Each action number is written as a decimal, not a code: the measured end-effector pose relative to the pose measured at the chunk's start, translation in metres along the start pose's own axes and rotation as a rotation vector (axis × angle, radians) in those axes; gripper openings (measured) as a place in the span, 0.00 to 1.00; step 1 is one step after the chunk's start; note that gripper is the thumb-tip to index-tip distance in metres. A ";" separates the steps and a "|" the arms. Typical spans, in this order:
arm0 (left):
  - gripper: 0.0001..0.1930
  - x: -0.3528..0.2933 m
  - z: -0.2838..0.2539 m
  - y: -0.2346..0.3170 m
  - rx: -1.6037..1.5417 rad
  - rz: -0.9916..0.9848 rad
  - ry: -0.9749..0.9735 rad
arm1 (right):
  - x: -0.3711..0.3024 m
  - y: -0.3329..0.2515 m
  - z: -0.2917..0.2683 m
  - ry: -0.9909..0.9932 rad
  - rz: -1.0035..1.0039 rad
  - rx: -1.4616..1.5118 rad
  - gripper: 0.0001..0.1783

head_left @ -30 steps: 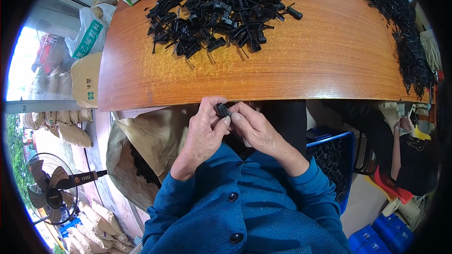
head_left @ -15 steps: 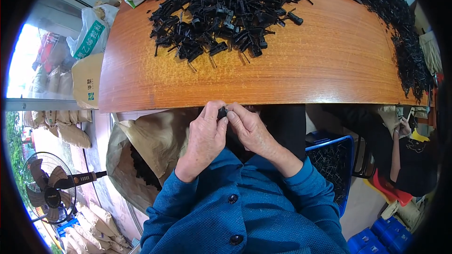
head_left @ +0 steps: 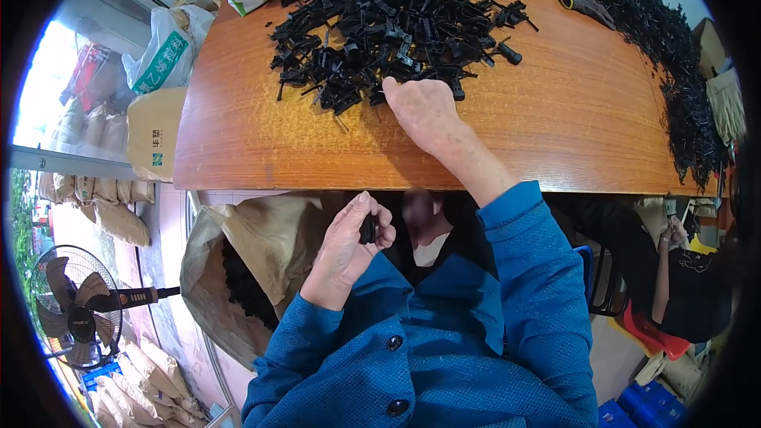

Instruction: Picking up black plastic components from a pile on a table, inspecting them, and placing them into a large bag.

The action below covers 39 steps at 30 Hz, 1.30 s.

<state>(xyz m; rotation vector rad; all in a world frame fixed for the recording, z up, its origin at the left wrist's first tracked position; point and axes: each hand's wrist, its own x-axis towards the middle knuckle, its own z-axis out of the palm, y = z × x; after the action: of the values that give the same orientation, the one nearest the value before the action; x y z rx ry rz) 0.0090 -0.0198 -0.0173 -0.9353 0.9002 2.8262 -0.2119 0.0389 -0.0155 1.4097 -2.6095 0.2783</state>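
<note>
Just below the table's front edge, my left hand (head_left: pixel 349 242) is closed around a small black plastic part (head_left: pixel 367 231), most of it covered by the fingers. My right hand (head_left: pixel 426 111) reaches over the table to the near edge of a heap of black plastic parts (head_left: pixel 357 20). Its fingers curl down at the heap, and their tips are hidden, so what they pinch cannot be made out. Thin stems stick out of many parts in this tangled heap.
The wooden table (head_left: pixel 547 119) bears a dark glove (head_left: pixel 587 6) and a long black heap of thin pieces (head_left: pixel 674 87) at right. An open paper sack (head_left: pixel 261 230) stands below left, near a fan (head_left: pixel 79 309). Another person (head_left: pixel 690 285) sits at right.
My hands have parted. The right went forward from the table edge to the heap, while the left stayed near my body, slightly lower, keeping the black part.
</note>
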 end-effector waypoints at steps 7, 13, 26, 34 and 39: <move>0.06 0.004 0.007 0.012 0.000 -0.034 0.012 | -0.021 0.020 -0.014 0.095 -0.111 0.264 0.11; 0.21 0.009 0.007 0.015 0.014 0.065 -0.245 | -0.079 0.003 -0.031 0.132 -0.277 0.557 0.17; 0.22 0.004 0.023 0.000 0.116 -0.032 -0.329 | -0.133 -0.012 -0.035 0.160 -0.265 0.867 0.21; 0.16 -0.001 0.033 0.003 0.530 0.244 -0.138 | -0.156 -0.043 -0.027 -0.047 0.170 1.342 0.07; 0.15 0.001 0.029 -0.003 1.132 0.584 -0.023 | -0.150 -0.054 -0.041 -0.168 0.259 1.416 0.09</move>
<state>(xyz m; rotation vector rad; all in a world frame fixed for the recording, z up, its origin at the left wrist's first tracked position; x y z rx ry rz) -0.0063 -0.0020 -0.0003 -0.4768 2.6191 1.9293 -0.0834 0.1410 -0.0060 1.2422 -2.6304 2.4433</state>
